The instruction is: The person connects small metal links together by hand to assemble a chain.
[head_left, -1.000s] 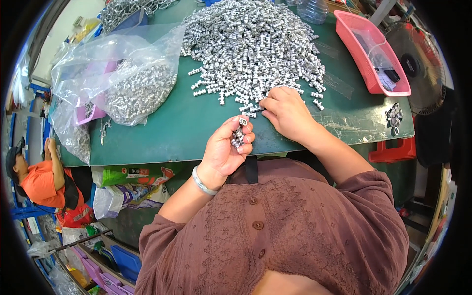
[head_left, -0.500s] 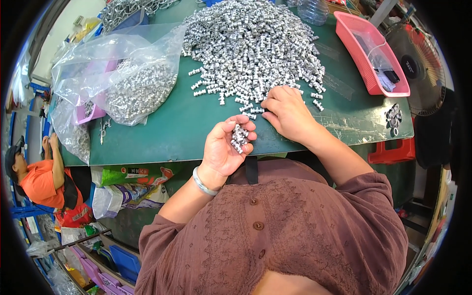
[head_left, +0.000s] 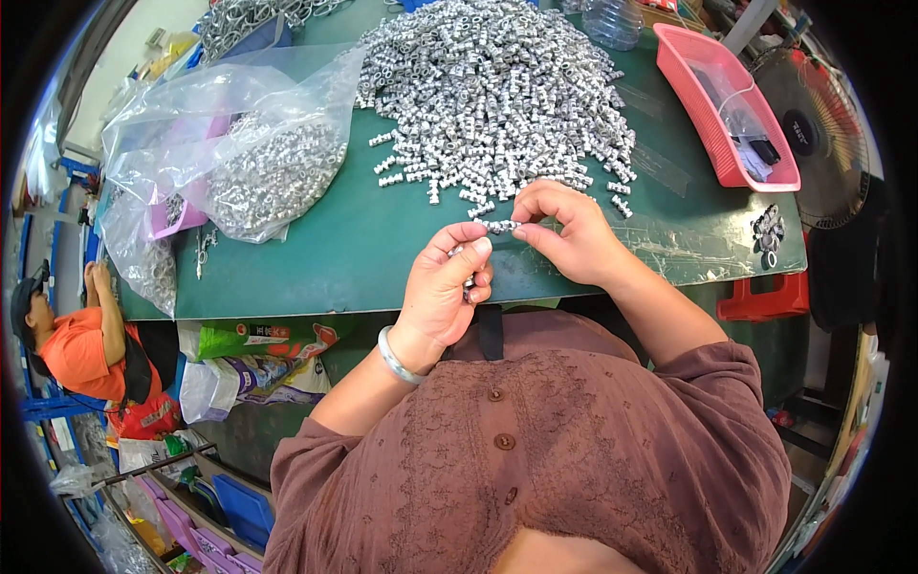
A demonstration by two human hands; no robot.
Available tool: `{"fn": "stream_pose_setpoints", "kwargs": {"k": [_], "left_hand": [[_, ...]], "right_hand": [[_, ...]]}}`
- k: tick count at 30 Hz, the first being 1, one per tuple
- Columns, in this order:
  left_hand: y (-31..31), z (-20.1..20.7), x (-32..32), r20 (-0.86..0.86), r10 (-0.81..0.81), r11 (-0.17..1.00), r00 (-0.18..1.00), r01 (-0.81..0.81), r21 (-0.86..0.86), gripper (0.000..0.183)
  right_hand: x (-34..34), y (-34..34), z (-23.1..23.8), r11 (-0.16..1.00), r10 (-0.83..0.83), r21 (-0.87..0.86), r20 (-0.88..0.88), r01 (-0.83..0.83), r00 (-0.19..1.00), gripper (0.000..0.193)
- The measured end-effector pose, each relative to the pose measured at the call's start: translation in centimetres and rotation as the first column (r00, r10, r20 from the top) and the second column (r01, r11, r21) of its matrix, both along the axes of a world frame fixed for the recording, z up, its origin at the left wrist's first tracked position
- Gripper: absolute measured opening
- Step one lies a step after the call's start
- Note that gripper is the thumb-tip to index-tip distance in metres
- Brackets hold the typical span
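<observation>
My left hand (head_left: 438, 287) is curled around several small ribbed silvery metal fittings (head_left: 469, 284), mostly hidden by its fingers. Between its fingertips and those of my right hand (head_left: 576, 241) lies a short row of the same metal pieces (head_left: 499, 227). My right thumb and forefinger pinch the right end of that row; the left end meets my left thumb and forefinger. Just beyond both hands a big heap of such fittings (head_left: 497, 105) spreads over the green tabletop (head_left: 335, 277), with a few strays along its near edge.
A clear plastic bag of metal parts (head_left: 277, 182) and a purple scoop (head_left: 177, 225) lie left. On the right stand a pink basket (head_left: 722, 143), dark rings (head_left: 768, 234) and a fan (head_left: 808, 134). Beyond the table's left edge sits another person in orange (head_left: 86, 359).
My right hand has drawn back slightly from the heap's edge with metal pieces in its pinch. My left fingers have closed over their fittings, and the fingertips of both hands have come together.
</observation>
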State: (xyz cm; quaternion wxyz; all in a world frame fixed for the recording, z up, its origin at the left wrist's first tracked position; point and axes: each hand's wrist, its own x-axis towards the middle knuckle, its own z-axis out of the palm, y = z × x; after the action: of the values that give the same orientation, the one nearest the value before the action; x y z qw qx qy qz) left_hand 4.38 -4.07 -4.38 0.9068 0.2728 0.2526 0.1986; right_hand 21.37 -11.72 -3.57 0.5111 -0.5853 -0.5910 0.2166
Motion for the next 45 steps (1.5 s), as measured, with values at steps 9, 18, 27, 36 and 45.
{"fn": "stream_pose_setpoints", "kwargs": {"k": [9,18,27,36,45], "left_hand": [[-0.5,0.6,0.4,-0.012,0.025,0.984,1.000,-0.022,0.175,0.017],[0.2,0.2,-0.3,0.092,-0.047,0.995,0.995,0.054,-0.080,0.016],[0.9,-0.4,-1.4,0.109,0.051,0.981,0.993,-0.029,-0.194,0.016],[1.1,-0.5,-1.8,0.095,0.089,0.989,0.991,-0.077,-0.126,0.014],[-0.2,0.7,-1.0,0.006,0.030,0.977,1.000,-0.031,0.210,0.023]], "right_hand": [[-0.8,-0.4,1.3,0.991,0.015,0.134,0.111,-0.030,0.994,0.013],[-0.4,-0.1,0.2,0.992,-0.039,0.123,0.202,0.014,0.979,0.015],[-1.2,0.6,-0.7,0.994,-0.081,-0.019,0.538,0.108,0.839,0.018],[-1.1,0.8,-0.9,0.991,-0.107,-0.016,0.494,0.133,0.863,0.010],[-1.0,0.1,0.6,0.983,0.123,-0.112,-0.174,-0.143,0.977,0.010]]}}
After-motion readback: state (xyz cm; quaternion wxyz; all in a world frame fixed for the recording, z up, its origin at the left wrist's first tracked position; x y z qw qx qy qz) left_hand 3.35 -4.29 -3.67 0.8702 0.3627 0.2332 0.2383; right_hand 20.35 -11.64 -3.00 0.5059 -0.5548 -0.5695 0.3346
